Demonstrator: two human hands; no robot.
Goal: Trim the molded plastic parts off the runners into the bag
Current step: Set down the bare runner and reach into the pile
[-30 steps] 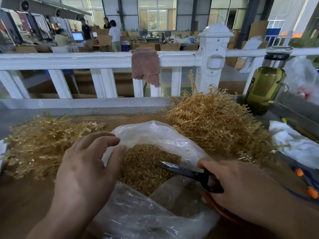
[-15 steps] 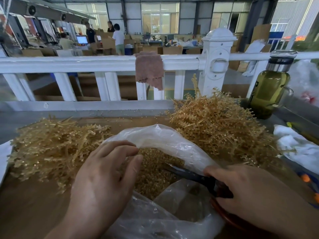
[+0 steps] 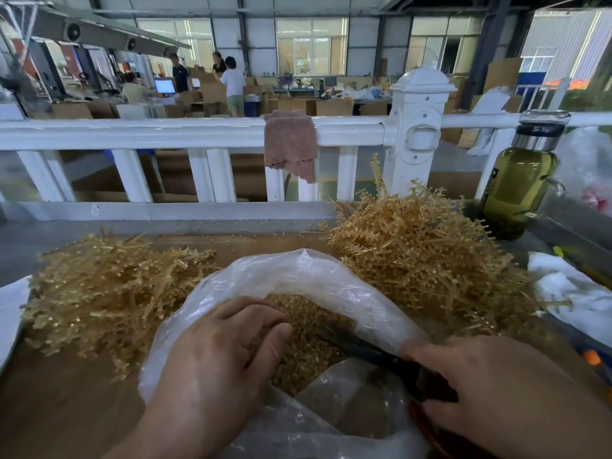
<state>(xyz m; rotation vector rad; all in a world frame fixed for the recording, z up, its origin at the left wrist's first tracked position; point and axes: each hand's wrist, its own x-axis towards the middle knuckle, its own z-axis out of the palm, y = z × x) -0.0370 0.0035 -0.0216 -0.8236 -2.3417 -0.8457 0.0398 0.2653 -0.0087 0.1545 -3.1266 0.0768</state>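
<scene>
A clear plastic bag (image 3: 318, 276) lies open in front of me, holding a heap of small amber plastic parts (image 3: 308, 346). My left hand (image 3: 218, 356) reaches into the bag's mouth, fingers curled down over the parts; whether it holds anything is hidden. My right hand (image 3: 490, 392) grips the handles of dark scissors (image 3: 374, 354), whose blades point left into the bag. One pile of amber runners (image 3: 109, 289) lies left of the bag. A taller runner pile (image 3: 420, 256) lies to its right.
A white railing (image 3: 185, 130) with a pink cloth (image 3: 291, 144) runs across the back. A bottle of yellow-green liquid (image 3: 520, 180) stands at the right. White plastic wrap (image 3: 573, 293) and an orange-handled tool (image 3: 592, 357) lie at the right edge.
My left hand moved right and forward, from the bag's left edge into its mouth over the parts. The scissors pushed slightly deeper into the bag.
</scene>
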